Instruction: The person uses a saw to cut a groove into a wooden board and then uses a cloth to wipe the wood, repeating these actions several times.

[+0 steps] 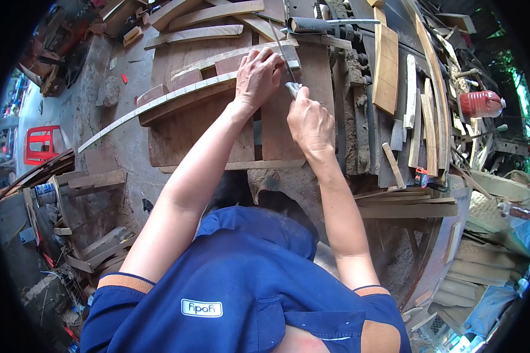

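My left hand (259, 79) is closed over the right end of a long, slightly curved wooden strip (179, 93), whose pale edge carries evenly spaced cross lines. Wooden blocks (187, 79) lie against the strip's far side. In my right hand (312, 122) is the pale handle of a handsaw (289, 72). Its thin dark blade shows edge-on, pointing away from me and passing just right of my left fingers, at the strip's end. Under all of this is a brown wooden bench top (203, 147).
Curved wooden pieces (200, 34) lie at the bench's far side. To the right are a dark cylinder (309, 25) with a rod, a wide board (386, 70), several sticks and a tape measure (421, 176). A red-liquid bottle (482, 104) stands farther right; a red stool (41, 144) is far left.
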Demonstrator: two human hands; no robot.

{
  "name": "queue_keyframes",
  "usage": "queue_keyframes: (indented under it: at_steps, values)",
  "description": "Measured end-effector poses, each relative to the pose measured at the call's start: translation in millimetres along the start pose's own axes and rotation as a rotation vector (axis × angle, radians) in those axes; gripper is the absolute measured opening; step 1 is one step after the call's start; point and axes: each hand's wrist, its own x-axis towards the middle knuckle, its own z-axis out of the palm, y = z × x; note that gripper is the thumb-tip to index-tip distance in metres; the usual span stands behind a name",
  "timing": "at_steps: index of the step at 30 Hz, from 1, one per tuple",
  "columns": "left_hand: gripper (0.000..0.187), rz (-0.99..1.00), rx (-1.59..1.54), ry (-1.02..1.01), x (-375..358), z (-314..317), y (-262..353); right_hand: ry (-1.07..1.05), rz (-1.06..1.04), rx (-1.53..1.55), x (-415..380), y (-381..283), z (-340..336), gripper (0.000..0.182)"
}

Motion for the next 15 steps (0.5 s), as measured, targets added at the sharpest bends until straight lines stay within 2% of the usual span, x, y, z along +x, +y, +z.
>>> queue_keyframes:
  at_steps: [4,6,9,13,15]
  values:
    - [0.011,-0.016,-0.03,0.012,0,4,-5,-0.041,0.0,0.024,3,-4,-2,0.014]
    - [0.011,0.031,-0.036,0.024,-1,3,-5,0.042,-0.033,0.071,15,-4,7,0.016]
    - [0.014,0.037,-0.031,0.031,0,4,-7,0.018,-0.018,0.088,41,-11,9,0.017]
    - [0.015,-0.015,-0.026,-0.011,0,5,-8,0.029,-0.064,0.113,15,-2,5,0.017]
    - [0.014,-0.026,-0.027,-0.002,2,7,-10,-0.038,-0.003,0.067,-6,1,-2,0.018]
